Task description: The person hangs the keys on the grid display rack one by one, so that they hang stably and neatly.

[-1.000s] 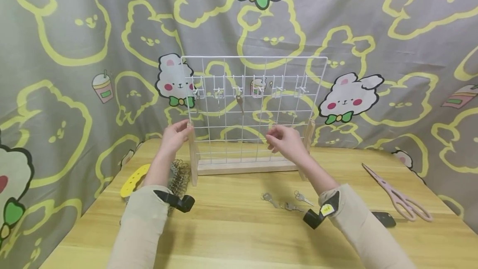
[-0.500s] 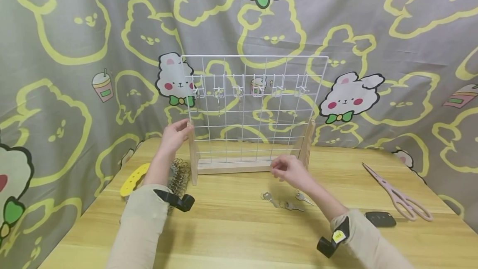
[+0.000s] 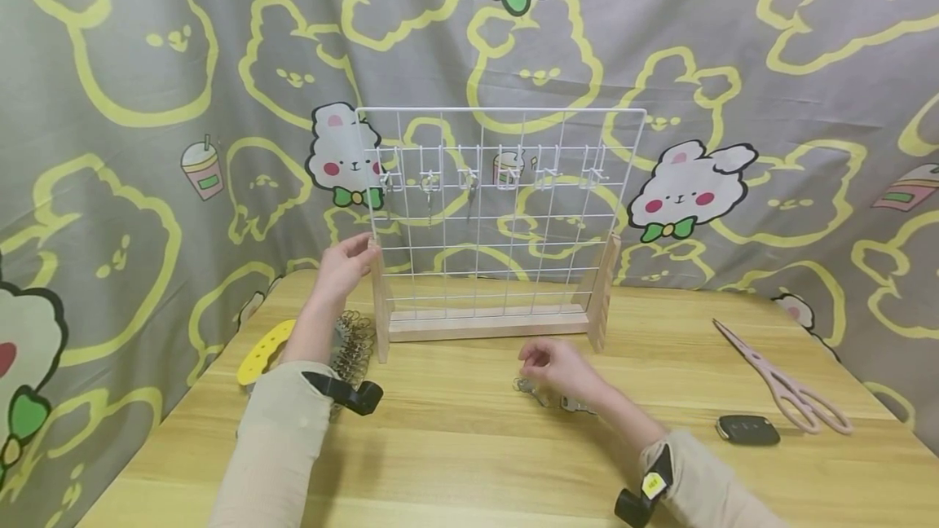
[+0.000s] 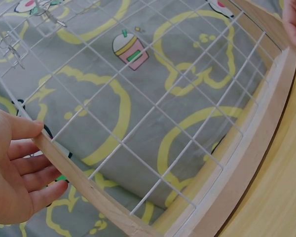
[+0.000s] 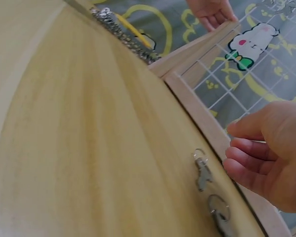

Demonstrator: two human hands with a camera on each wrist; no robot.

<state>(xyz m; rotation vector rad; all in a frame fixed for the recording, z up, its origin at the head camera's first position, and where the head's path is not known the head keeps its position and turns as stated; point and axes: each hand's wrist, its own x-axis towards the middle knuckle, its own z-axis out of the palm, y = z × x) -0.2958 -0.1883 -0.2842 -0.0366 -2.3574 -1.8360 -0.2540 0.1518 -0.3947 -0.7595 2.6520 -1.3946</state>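
My left hand (image 3: 343,271) holds the top of the wooden left post (image 4: 91,191) of a white wire grid rack, thumb in front and fingers behind. My right hand (image 3: 561,369), fingers loosely bent and holding nothing, hovers over loose keys in front of the rack. One key with a ring (image 5: 203,173) lies near the fingertips, and a second key (image 5: 221,222) lies beside it; a third is hidden behind the hand in the head view. White hooks line the grid, and keys hang from the left ones, such as a key (image 3: 472,190) on the third hook.
At left, partly behind the left forearm, sit a yellow-handled thing (image 3: 266,351) and a bunch of metal rings (image 3: 355,345). A black car key (image 3: 748,430) and pink scissors (image 3: 785,388) lie at right. A patterned curtain (image 3: 697,39) hangs behind the table.
My right hand has come down from in front of the grid to above the loose keys. The key on the third hook has swung. My left hand has stayed at the post.
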